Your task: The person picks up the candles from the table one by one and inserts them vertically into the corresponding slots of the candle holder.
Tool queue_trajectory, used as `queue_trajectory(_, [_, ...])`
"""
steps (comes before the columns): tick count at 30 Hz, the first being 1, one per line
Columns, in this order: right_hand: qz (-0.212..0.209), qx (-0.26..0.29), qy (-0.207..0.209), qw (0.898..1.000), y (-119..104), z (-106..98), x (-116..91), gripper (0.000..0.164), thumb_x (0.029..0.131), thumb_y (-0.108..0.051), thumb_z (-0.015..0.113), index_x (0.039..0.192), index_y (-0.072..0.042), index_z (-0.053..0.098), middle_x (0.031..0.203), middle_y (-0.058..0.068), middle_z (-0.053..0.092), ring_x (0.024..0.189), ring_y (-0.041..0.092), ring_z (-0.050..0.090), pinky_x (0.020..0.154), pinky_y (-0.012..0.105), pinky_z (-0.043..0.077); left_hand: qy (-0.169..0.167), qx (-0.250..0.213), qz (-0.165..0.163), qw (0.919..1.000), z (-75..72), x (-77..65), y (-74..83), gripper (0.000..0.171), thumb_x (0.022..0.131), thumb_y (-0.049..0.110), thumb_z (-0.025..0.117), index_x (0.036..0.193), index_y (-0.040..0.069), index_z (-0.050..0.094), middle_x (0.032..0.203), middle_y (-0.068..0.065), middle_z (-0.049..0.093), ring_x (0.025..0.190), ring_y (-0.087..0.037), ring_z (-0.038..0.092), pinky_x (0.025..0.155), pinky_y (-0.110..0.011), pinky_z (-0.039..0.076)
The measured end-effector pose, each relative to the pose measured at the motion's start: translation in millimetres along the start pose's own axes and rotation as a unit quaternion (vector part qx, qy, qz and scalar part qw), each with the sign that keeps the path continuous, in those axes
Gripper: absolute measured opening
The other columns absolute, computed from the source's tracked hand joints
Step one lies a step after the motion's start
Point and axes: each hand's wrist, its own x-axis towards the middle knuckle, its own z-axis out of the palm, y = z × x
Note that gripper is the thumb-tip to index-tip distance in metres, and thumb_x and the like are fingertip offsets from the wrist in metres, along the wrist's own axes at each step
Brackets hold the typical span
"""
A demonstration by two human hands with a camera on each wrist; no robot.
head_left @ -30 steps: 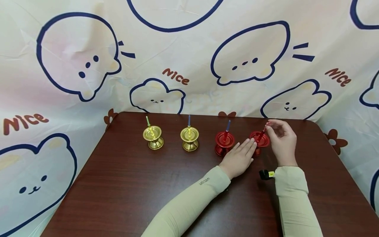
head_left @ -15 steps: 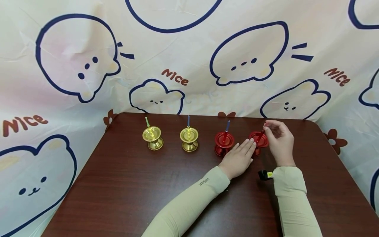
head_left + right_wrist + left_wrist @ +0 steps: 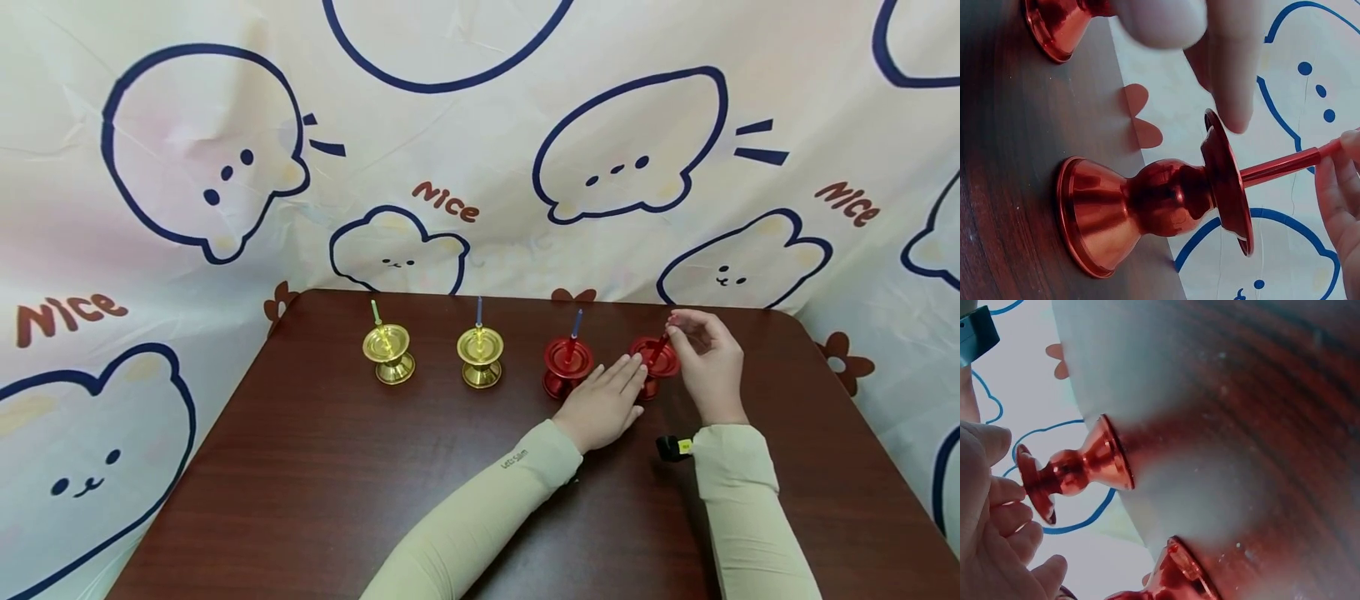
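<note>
My left hand reaches out with straight fingers, its fingertips at the rim of the rightmost red candle holder. That holder stands upright on the table; the right wrist view shows its dish and thin upright tube. Between thumb and fingertips my right hand pinches a small red candle at the tube's top end. Most of the candle is hidden by the fingers. Just left of it, the other red candle holder bears a blue candle and is partly covered by my left hand.
Two gold candle holders stand further left: one with a blue candle, one with a green candle. All share the dark wooden table. A cartoon-printed cloth hangs behind. A black wrist camera sits by my right cuff.
The head view has shifted slightly. My right hand has moved a little left with the red candle, staying over the same holder. My left hand keeps its place at the rim.
</note>
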Motion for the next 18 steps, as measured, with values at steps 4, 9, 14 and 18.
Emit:
queue_trajectory(4, [-0.007,-0.003,0.0,1.0,2.5,-1.8,2.1,0.024,0.096,-0.008,0.07,0.12,-0.004,0.07,0.107,0.005,0.069,0.096,-0.001,0.063,0.087,0.01,0.049,0.008,-0.004,0.007,0.9999,-6.1,-2.1,0.0,0.061,0.109,0.045,0.04,0.163,0.021,0.025,0.169,0.005,0.019,0.155,-0.01,0.013,0.122,-0.035,0.024])
queue_trajectory(9, [-0.015,-0.016,-0.002,1.0,5.3,-5.5,4.2,0.023,0.095,-0.007,0.071,0.118,-0.002,0.07,0.106,0.001,0.068,0.097,-0.002,0.062,0.087,0.011,0.049,0.06,0.005,0.044,0.9972,-15.8,-11.0,-2.7,0.055,0.109,0.043,0.04,0.159,0.021,0.036,0.163,0.003,0.035,0.15,-0.013,0.031,0.12,-0.036,0.03])
queue_trajectory(14, [-0.017,-0.041,-0.012,0.999,8.4,-14.8,4.0,0.023,0.098,-0.009,0.068,0.119,-0.003,0.069,0.108,0.003,0.068,0.098,-0.004,0.061,0.087,0.011,0.049,0.165,0.026,0.102,0.9806,-26.4,-29.8,-7.5,0.046,0.108,0.038,0.046,0.149,0.018,0.053,0.147,0.001,0.056,0.132,-0.013,0.054,0.112,-0.03,0.04])
queue_trajectory(18, [-0.026,-0.075,-0.013,0.997,10.7,-27.0,4.0,0.021,0.099,-0.009,0.064,0.119,-0.002,0.069,0.109,0.006,0.067,0.096,-0.009,0.057,0.086,0.009,0.047,0.255,0.019,0.138,0.957,-34.3,-47.3,-16.9,0.038,0.105,0.032,0.053,0.138,0.015,0.063,0.131,0.002,0.066,0.115,-0.01,0.064,0.1,-0.026,0.049])
